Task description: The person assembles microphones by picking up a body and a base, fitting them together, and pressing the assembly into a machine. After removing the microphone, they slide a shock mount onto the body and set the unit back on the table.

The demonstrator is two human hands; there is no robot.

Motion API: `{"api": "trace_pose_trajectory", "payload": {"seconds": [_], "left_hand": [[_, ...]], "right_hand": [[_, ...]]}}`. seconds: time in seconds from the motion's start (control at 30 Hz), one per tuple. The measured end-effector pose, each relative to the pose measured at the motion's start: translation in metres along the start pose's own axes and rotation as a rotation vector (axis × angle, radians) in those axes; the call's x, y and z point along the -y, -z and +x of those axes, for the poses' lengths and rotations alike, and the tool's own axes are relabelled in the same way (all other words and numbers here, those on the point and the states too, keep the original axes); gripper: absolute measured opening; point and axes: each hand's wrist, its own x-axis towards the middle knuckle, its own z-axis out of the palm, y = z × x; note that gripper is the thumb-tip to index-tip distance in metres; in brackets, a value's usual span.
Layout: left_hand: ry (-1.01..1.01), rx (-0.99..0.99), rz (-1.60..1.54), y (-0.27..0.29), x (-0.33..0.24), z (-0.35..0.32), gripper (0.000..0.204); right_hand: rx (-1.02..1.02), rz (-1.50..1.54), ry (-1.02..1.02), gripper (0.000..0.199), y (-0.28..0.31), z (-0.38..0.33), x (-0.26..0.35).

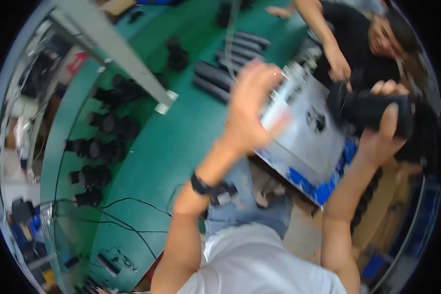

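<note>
My right hand (381,139) is wrapped round a black ribbed cylindrical part (370,109), with the thumb across its near side. It is up over the right end of a metal plate fixture (306,132) that has a round dark opening in its top. My left hand (252,110) is raised above the fixture's left edge, thumb and fingers apart, holding nothing. It is smeared by motion. Below it, a black band is round my left wrist.
Thick black tubes (213,81) lie on the green bench (152,161) beyond my left hand. Several black cylindrical parts (100,149) stand along its left side, near a grey post (117,54). Black cables (127,226) cross the bench. Across the fixture sits another person (343,29), an arm reaching towards it.
</note>
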Motion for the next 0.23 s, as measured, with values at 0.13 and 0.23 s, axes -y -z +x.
{"api": "trace_pose_trajectory", "payload": {"seconds": [0.13, 0.23], "left_hand": [[-0.053, 0.089, 0.015, 0.018, -0.055, -0.037, 0.072], [0.372, 0.291, -0.166, 0.037, -0.029, -0.077, 0.079]], "right_hand": [[0.337, 0.15, -0.21, 0.07, -0.064, -0.078, -0.002], [0.562, 0.138, -0.362, 0.089, -0.094, -0.11, -0.008]]}}
